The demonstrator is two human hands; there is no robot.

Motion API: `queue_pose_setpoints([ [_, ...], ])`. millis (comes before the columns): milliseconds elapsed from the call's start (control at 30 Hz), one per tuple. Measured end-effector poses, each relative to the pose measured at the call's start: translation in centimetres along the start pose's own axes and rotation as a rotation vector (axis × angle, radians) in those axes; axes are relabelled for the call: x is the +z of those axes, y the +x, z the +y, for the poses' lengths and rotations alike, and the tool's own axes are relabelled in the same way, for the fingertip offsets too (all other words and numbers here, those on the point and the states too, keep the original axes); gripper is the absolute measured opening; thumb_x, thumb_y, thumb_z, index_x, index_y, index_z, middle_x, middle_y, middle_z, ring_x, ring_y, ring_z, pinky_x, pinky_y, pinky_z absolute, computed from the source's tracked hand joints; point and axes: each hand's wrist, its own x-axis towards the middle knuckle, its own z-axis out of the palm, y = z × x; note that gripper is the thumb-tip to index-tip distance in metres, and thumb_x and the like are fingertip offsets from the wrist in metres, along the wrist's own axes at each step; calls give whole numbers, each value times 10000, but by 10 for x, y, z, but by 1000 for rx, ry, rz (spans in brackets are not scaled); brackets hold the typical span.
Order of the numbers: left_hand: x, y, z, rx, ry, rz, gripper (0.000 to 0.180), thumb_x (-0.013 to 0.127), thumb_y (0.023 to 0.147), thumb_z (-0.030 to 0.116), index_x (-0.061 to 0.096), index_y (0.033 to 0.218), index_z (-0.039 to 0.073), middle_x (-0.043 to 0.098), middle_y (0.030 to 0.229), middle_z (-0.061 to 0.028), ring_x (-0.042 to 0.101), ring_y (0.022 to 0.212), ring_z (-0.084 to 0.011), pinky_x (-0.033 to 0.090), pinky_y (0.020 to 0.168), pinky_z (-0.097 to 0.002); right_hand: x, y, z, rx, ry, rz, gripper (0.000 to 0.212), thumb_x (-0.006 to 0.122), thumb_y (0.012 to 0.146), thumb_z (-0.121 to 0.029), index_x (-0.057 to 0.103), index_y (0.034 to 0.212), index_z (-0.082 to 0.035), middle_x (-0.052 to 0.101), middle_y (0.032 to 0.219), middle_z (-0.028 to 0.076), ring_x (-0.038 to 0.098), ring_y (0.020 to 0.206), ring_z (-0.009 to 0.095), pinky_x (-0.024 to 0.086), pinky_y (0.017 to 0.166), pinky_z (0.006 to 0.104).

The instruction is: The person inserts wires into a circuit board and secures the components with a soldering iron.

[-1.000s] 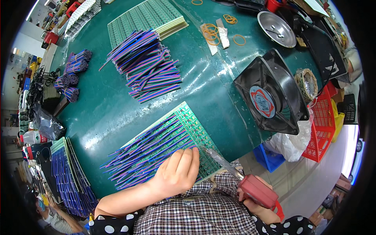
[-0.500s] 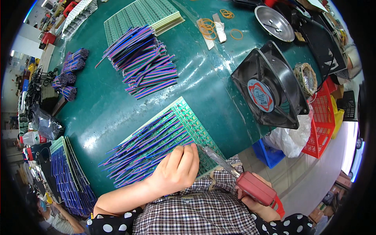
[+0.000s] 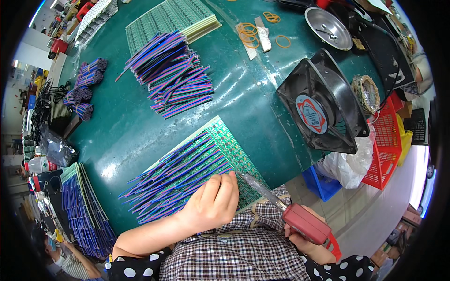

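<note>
My left hand [image 3: 213, 199] is closed in a pinch on a thin blue, pink and black wire strip, its end mostly hidden by the fingers. Beneath it lies a green circuit board panel [image 3: 227, 140], with many such wire strips [image 3: 176, 171] in slanting rows across it. My right hand [image 3: 304, 234] grips a red soldering gun [image 3: 305, 224]. Its long metal shaft points up and left, and the tip is close to my left fingertips, over the board. Whether the tip touches the board I cannot tell.
A loose pile of wire strips [image 3: 180, 84] lies beyond the board, beside stacked green panels [image 3: 168, 21]. A black fan [image 3: 323, 105] stands at the right. Farther back are rubber bands [image 3: 248, 35] and a metal dish [image 3: 328, 28]. Wired panels [image 3: 84, 210] hang at the left edge.
</note>
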Motion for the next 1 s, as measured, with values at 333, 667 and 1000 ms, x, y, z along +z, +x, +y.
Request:
queue_pose_setpoints([
  [333,-3,-1,-1,22,18,-13,167,653,722,25,665,859,-69,583,764,-78,584,712,-163,479,574,-209,-7,-35,17,261,50,-165,591,769,645,-124,554,1149,96,677,800,76,675,682,165,527,606,255],
  [667,-4,-3,2,-45,-33,-26,289,618,670,36,656,935,-71,611,853,-114,610,741,-197,509,599,-245,-3,-20,3,399,413,-11,537,765,624,-54,586,1115,66,671,794,70,655,645,154,513,589,237],
  [1000,-1,-3,-2,11,-53,18,205,623,710,56,656,879,-54,600,791,-88,601,723,-175,487,570,-212,8,-26,8,417,266,18,557,787,624,-111,597,1123,49,688,889,99,679,671,202,543,617,282],
])
